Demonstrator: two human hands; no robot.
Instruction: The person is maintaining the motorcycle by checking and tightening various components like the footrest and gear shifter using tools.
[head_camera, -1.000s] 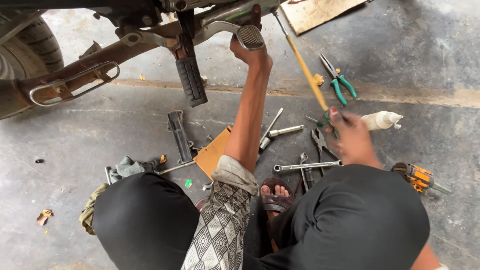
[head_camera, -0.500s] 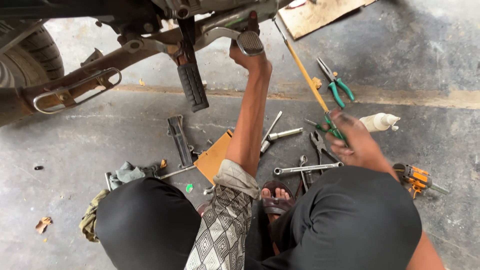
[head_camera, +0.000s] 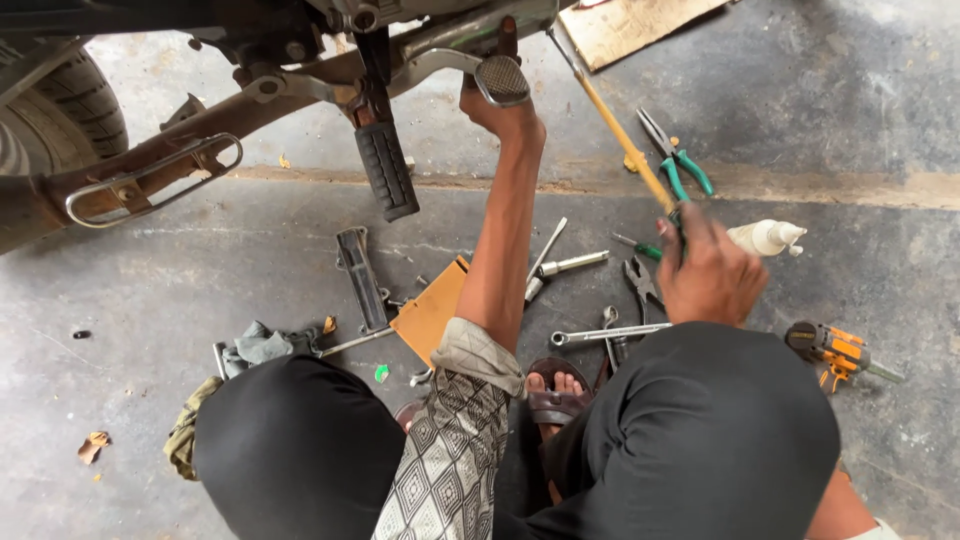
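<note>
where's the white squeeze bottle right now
In the head view the white squeeze bottle lies on its side on the concrete floor, just right of the right hand and below the green-handled pliers.

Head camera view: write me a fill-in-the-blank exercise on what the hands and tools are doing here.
1. The left hand grips the motorcycle's metal ____ beside the brake pedal.
2. The right hand holds a long screwdriver whose shaft is ____ in colour.
3. The pliers lying on the floor have ____ handles.
4. The white bottle lies on the floor to the ____ of the right hand.

Missing words: frame; yellow; green; right
</note>
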